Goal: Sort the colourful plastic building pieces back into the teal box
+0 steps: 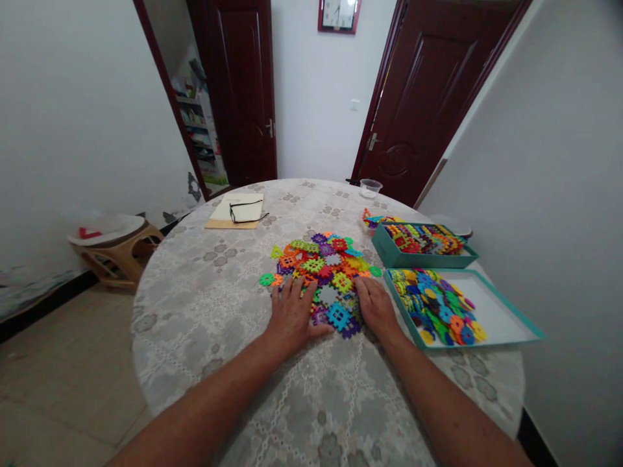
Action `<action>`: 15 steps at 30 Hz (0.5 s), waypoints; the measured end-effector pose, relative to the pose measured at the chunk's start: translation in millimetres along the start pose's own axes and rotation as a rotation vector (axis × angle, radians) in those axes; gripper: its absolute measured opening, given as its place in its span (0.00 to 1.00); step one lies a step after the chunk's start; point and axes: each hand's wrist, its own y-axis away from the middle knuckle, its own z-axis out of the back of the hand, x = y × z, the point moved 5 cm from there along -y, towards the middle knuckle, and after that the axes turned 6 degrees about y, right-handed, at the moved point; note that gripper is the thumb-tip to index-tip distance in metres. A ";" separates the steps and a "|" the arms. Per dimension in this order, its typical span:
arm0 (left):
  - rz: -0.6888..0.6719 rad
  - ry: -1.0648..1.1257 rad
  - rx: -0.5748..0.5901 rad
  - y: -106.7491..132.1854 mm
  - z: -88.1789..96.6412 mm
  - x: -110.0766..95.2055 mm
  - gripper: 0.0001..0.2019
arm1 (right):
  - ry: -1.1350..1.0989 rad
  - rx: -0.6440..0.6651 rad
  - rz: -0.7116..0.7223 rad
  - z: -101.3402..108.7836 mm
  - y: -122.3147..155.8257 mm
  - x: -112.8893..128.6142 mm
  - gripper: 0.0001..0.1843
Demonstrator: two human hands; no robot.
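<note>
Orange, green, purple notched pieces (313, 265)

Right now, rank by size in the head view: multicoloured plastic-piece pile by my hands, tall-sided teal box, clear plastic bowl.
1. Multicoloured plastic pile
2. Tall-sided teal box
3. Clear plastic bowl

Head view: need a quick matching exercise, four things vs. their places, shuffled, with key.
Things
1. Black-framed eyeglasses
2. Wall clock
3. Loose pile of notched plastic building pieces
4. Clear plastic bowl

Places
A. Near the far edge of the round table
B. Mostly over a cream paper pad
C. At the left hand and right hand
D. On the white wall between dark red doors

Pairs: 1-B, 2-D, 3-C, 4-A
</note>
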 end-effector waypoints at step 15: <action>-0.105 0.002 -0.190 -24.9 -0.3 -37.7 0.32 | -0.510 0.022 -0.151 6.5 -1.6 -8.5 0.23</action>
